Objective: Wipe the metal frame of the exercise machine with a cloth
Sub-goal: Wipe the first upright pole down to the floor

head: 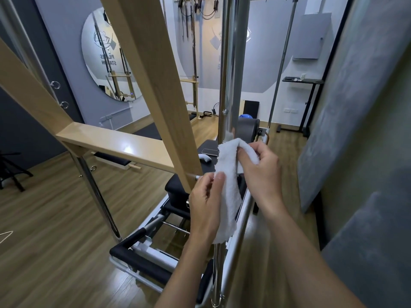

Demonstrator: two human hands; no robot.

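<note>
Our left hand (206,204) pinches the side of the fluffy white cloth (229,196) | our right hand (263,172) grips its top | the cloth hangs close to the shiny upright metal pole (231,74)

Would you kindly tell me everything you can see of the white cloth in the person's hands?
The fluffy white terry cloth looks like clean looped towelling, folded into a long strip. It hangs in front of the shiny upright metal post; whether it touches the post cannot be told. The right hand grips its bunched upper end, the left hand pinches its side lower down, and its bottom end dangles free.
</note>
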